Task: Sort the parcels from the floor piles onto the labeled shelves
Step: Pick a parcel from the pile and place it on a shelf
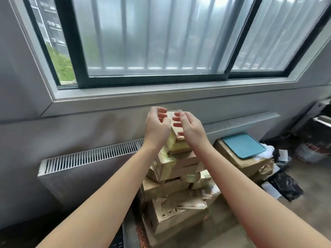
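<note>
Cardboard parcels (172, 190), glossy with yellowish tape, stack crookedly at lower centre. We cannot read the print on the lower box (172, 217). Our left hand (157, 126) and right hand (190, 129) flank the top parcel (179, 142), fingers loosely curled, gripping nothing.

The floor (308, 217) carried a parcel stack (179, 217), a larger cardboard box (241, 163) beside it, and a black bag (286, 187).

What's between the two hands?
The top parcel sits between the left hand and the right hand, as the head view shows. Whether either hand touches it is unclear.
</note>
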Demonstrator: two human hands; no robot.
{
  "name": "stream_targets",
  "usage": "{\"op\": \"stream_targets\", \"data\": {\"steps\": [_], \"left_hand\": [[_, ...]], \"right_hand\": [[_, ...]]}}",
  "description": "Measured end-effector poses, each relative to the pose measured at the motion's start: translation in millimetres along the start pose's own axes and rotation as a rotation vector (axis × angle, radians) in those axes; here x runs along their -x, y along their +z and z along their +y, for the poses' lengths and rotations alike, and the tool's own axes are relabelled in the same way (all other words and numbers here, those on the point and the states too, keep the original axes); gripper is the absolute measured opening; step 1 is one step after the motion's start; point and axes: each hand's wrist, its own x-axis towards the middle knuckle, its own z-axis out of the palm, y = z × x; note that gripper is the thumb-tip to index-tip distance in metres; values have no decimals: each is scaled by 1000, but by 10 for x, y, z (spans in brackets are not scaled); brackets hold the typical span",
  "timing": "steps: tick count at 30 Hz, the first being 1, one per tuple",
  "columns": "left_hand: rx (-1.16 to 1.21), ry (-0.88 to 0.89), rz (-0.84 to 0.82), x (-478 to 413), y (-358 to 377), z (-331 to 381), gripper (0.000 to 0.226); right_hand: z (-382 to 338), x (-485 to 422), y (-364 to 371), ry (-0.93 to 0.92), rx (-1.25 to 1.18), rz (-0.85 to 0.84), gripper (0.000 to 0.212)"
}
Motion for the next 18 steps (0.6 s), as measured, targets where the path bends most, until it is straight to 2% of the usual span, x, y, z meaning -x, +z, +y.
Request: {"op": "stream_targets", "data": {"steps": [8,14,18], "left_hand": [[-172,-177,-30,-566,634,-434,13],[-416,-447,-95,-760,974,-729,57],[-334,-619,-68,-775,1163,-790,73]], "right_hand": [[517,-688,-409,-18,235,50,23],[919,-1250,-697,48,406,11,30],[1192,-1540,-820,289,434,-178,50]]}}
